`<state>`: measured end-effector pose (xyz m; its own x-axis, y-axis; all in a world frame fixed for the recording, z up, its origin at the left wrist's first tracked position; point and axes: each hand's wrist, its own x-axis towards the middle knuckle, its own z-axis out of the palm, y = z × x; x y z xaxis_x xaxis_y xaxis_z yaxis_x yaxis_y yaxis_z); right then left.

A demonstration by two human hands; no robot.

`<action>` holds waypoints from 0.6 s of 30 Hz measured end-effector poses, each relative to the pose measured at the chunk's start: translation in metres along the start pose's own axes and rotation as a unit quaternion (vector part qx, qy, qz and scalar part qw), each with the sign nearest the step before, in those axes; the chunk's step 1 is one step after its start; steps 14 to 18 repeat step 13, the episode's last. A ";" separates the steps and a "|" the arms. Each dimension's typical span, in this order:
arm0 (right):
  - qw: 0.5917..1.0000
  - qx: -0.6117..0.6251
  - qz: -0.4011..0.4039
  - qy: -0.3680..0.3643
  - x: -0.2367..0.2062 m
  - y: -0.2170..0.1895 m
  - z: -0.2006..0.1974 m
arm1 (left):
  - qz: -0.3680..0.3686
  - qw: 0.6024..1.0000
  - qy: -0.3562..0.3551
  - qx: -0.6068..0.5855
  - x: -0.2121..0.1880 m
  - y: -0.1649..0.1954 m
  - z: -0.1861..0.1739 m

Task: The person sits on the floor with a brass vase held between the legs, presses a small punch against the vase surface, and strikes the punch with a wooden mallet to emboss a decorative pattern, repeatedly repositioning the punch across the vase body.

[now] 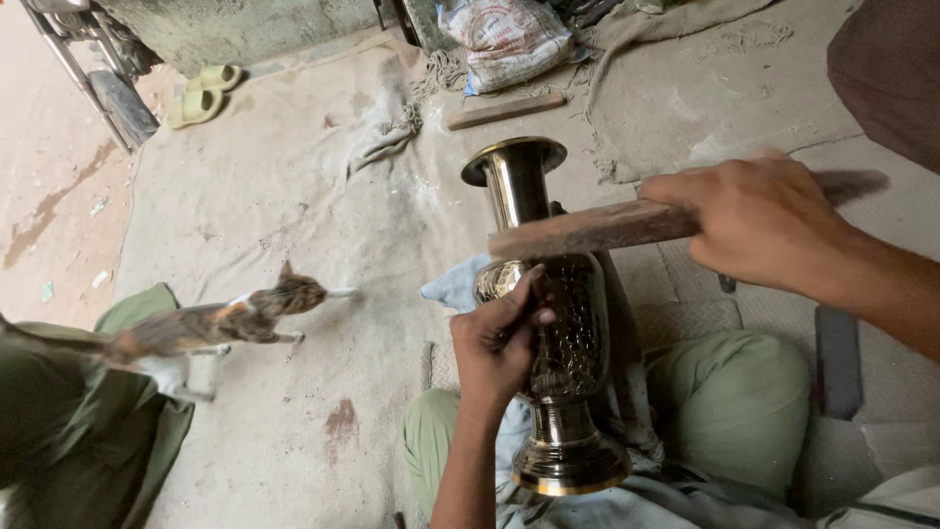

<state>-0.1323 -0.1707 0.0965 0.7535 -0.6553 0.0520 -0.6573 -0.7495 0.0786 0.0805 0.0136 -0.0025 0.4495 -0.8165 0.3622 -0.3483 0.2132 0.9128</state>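
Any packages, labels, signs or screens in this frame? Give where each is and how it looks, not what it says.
Sack: top centre, on the ground cloth behind the metal vase; bulging, crumpled, whitish with faint red and blue print.
No separate labels, signs or screens visible.

A tall, shiny metal vase with an engraved, patterned belly and flared brass-rimmed mouth point(553, 323) lies tilted across the person's lap, its round foot toward the camera; the left hand point(499, 343) pinches a small tool, too hidden to make out, against the vase's belly; the right hand point(759, 220) grips a long flat brown wooden stick point(597, 228) held level above the neck; a pale blue cloth point(455, 287) lies under the vase; a small calico kitten point(220, 328) walks on the dusty beige floor mat point(294, 196); pale green sandals point(204, 93) sit by the far wall.
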 end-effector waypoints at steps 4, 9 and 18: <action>0.952 0.264 0.150 0.051 -0.036 0.016 0.050 | -0.112 0.957 0.098 -0.247 0.005 -0.022 -0.019; 0.878 0.354 0.321 -0.028 -0.088 -0.010 0.139 | -0.167 0.923 0.149 -0.314 0.001 -0.052 -0.051; 0.790 0.514 0.330 0.050 -0.112 -0.029 0.193 | -0.146 0.930 0.100 -0.322 0.000 -0.071 -0.047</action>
